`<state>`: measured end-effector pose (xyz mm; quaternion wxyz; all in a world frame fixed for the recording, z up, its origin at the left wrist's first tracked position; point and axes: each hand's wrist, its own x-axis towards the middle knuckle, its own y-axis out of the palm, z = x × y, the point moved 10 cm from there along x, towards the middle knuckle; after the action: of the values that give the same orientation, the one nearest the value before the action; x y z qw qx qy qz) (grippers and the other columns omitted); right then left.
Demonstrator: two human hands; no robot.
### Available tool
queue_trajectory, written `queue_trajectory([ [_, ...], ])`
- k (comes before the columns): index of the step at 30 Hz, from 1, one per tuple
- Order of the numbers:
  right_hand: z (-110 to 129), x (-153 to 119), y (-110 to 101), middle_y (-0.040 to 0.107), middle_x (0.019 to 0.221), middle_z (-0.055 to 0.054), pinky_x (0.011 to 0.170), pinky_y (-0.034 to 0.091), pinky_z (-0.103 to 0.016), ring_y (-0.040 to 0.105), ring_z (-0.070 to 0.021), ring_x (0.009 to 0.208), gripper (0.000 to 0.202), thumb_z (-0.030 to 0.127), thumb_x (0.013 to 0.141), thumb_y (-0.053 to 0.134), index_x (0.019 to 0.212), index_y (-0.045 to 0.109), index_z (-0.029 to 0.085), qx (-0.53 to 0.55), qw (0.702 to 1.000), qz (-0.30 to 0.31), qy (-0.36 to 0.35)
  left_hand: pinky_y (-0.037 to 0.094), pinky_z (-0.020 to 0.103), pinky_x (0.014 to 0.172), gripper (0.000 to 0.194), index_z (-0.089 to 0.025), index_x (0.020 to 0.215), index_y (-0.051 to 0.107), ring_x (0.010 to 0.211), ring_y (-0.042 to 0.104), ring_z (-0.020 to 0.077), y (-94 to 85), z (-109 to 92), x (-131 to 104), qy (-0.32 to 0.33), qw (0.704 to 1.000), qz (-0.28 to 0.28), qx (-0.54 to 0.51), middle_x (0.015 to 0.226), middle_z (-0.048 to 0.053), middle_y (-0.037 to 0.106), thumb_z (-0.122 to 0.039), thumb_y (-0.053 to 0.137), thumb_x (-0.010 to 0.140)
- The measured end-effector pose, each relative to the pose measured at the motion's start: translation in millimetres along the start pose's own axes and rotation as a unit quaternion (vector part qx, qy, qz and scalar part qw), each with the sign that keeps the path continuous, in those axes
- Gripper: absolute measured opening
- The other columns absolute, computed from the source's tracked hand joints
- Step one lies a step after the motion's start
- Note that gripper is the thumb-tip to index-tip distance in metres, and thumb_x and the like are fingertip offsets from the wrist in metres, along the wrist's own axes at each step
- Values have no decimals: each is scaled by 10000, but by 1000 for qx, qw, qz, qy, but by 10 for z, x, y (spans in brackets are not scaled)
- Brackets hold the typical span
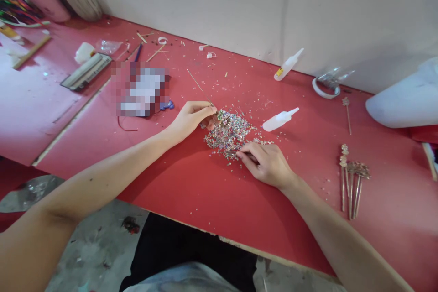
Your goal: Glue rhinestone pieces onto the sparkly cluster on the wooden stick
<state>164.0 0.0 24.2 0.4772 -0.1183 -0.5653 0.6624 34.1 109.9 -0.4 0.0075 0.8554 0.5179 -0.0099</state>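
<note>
My left hand [200,116] is closed on a thin gold hair stick [195,80]. Its shaft slants up and away, and its decorated end is hard to separate from the glittering pile below. That pile of small, shiny, multicoloured rhinestones [236,128] is spread over the red table [191,169]. My right hand [268,162] is pinched at the pile's near edge; a small dark, thin thing shows at its fingertips, too small to name. Beyond the right hand lies a white glue bottle [278,121] with a pointed nozzle.
Another glue bottle [288,65] lies by the wall, near a white ring of tape [325,87]. Several finished-looking hair sticks [352,182] lie at right, below a white container [404,96]. At left are a blurred-out item [142,91] and a dark, narrow box [87,72].
</note>
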Motion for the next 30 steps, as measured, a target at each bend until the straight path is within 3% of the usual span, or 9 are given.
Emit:
queue_trajectory([
  [6, -16, -40, -222, 594, 609, 49, 434, 325, -196, 422, -54, 420, 71, 177, 881, 578, 828, 537, 200, 78, 992, -98, 15, 456, 212, 563, 274, -137, 643, 639, 529, 567, 92, 22, -19, -16, 11, 1000, 9, 24, 545, 10, 606, -288, 558, 856],
  [9, -105, -105, -393, 573, 585, 54, 429, 349, -191, 434, -59, 421, 73, 203, 882, 583, 818, 548, 208, 68, 976, -189, 83, 453, 207, 579, 302, -138, 615, 628, 547, 563, 88, 91, -70, -60, 29, 997, 25, 60, 555, 7, 607, -296, 565, 865],
  [12, -182, -162, -445, 569, 598, 48, 444, 375, -195, 472, -69, 447, 94, 243, 904, 562, 817, 547, 210, 55, 959, -232, 151, 463, 206, 600, 323, -137, 599, 629, 576, 581, 91, 183, -82, -118, 26, 995, 43, 87, 585, 18, 636, -293, 564, 874],
  [18, -176, -125, -363, 572, 617, 42, 474, 391, -194, 509, -75, 483, 124, 280, 921, 542, 818, 535, 212, 43, 963, -205, 167, 473, 196, 587, 321, -139, 605, 638, 571, 586, 88, 289, -40, -179, 2, 994, 67, 86, 586, 13, 639, -300, 569, 874],
  [30, -163, -70, -284, 608, 617, 42, 468, 365, -199, 499, -71, 442, 107, 264, 928, 525, 836, 525, 209, 14, 974, -166, 154, 466, 191, 576, 328, -143, 608, 611, 573, 581, 84, 312, -65, -180, 36, 991, 87, 99, 586, 12, 637, -310, 564, 885],
])
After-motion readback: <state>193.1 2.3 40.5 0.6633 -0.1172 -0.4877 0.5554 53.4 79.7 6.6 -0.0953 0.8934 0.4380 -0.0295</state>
